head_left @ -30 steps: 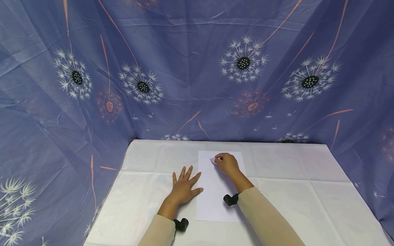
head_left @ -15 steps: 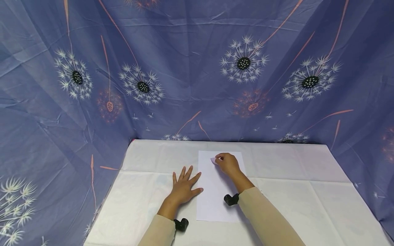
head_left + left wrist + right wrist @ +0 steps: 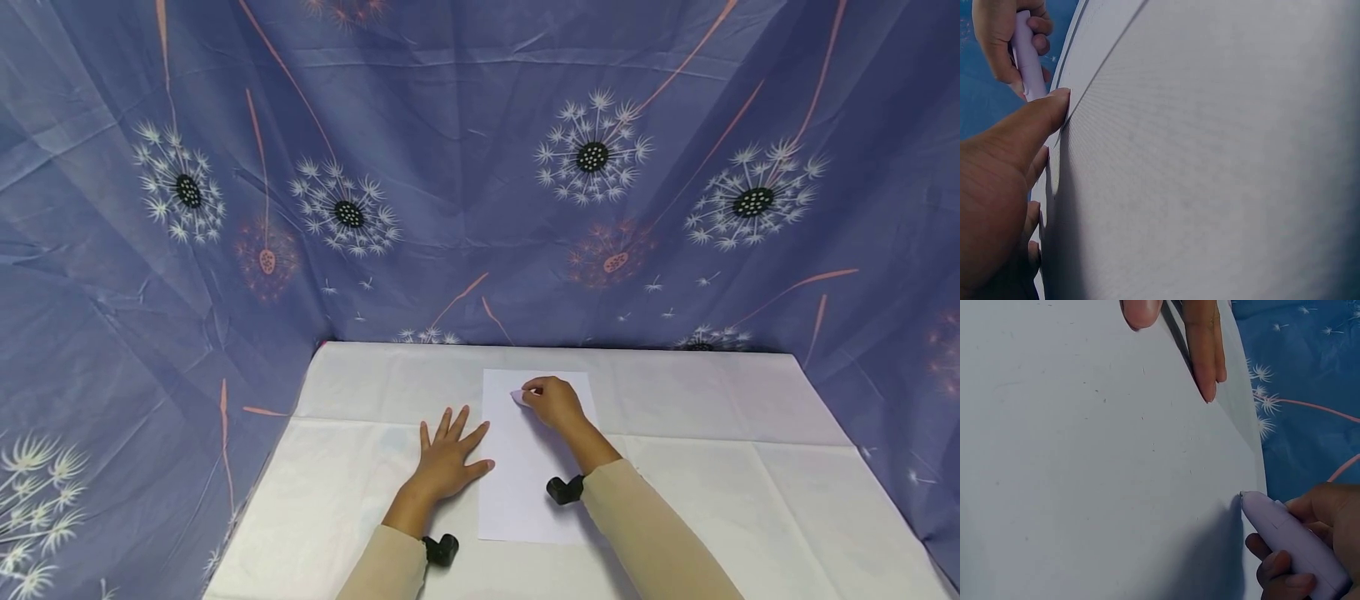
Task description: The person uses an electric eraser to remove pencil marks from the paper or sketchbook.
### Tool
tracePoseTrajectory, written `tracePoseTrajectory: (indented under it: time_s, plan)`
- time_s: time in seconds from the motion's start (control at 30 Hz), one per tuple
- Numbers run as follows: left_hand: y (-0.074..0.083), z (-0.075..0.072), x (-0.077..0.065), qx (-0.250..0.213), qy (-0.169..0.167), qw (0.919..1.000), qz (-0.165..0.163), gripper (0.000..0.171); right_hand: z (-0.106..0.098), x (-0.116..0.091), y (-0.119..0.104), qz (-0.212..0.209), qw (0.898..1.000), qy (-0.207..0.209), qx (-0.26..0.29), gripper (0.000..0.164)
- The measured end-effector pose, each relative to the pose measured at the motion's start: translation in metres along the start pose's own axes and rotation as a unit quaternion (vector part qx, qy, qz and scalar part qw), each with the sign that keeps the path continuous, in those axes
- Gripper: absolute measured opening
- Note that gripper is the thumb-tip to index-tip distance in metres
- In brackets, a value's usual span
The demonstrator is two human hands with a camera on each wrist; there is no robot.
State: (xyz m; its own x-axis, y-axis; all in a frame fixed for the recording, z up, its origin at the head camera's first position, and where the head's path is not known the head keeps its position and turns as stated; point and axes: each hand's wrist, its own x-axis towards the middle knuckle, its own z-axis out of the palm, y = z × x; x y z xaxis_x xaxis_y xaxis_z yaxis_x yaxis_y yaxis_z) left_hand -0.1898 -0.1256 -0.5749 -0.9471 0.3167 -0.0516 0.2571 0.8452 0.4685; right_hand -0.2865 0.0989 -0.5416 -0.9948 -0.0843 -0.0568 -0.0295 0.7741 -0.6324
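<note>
A white sheet of paper (image 3: 517, 492) lies on the white-covered table. My right hand (image 3: 553, 402) grips a lavender pen-style cutter (image 3: 1291, 540), thick-bodied, with a tiny metal tip. In the right wrist view that tip meets the paper near its far edge, and the body leans back into the curled fingers and thumb. My left hand (image 3: 444, 462) rests flat with spread fingers beside the sheet, its thumb and index fingertip over the sheet's left edge. The left wrist view shows the cutter (image 3: 1027, 56) upright in the right hand, beyond the left thumb.
Small dark specks and short marks dot the paper in the right wrist view. A white cloth (image 3: 720, 492) with creases covers the table (image 3: 360, 375). Behind and left hangs a blue curtain (image 3: 465, 167) with dandelion print. A black wrist camera sits on each wrist.
The cutter's tip has shifted very slightly, first to the right and then back to the left, on the upper part of the sheet. My left hand has stayed in place.
</note>
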Motion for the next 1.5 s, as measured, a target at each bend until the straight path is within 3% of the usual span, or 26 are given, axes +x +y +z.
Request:
tracePoseTrajectory:
  time_s: [0.5,0.9,1.1,1.5]
  plan:
    - [-0.0014,0.0022,0.0023,0.003,-0.006,1.0000,-0.005,0.068,-0.0047,-0.0056,0.0094,0.010,1.000,0.000,0.005,0.021]
    - [-0.0011,0.0008,0.0008,0.004,-0.001,1.0000,0.000,0.067,0.0031,-0.0021,0.0011,-0.009,1.000,0.003,0.008,0.021]
    - [-0.0014,0.0023,0.0015,0.004,-0.001,1.0000,0.001,0.067,0.0024,0.0003,0.0026,0.006,1.000,0.011,0.012,0.023]
    - [-0.0018,0.0014,0.0015,0.003,-0.004,1.0000,-0.003,0.068,-0.0011,-0.0041,0.0047,0.004,1.000,-0.011,0.006,0.022]
